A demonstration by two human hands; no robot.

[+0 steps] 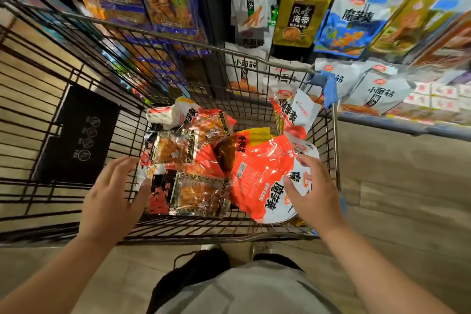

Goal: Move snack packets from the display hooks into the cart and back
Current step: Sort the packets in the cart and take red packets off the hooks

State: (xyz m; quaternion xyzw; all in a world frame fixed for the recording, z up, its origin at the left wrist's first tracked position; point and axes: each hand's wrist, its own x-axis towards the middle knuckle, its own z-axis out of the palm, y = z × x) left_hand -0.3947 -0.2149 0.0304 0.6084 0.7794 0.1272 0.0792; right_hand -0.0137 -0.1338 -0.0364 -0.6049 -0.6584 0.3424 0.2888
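Wire cart [163,36] holds snack packets [175,146]. Left hand [112,196] spread, released, beside clear-fronted packet [196,194]; right hand [314,192] spread over orange-and-white packet [260,176], possibly touching, grasping nothing

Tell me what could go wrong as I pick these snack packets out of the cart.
The big orange packet overlaps the yellow packet, so lifting it may drag that one along. The glossy clear packets look slippery and might slide free. The packet leaning in the far corner could topple.
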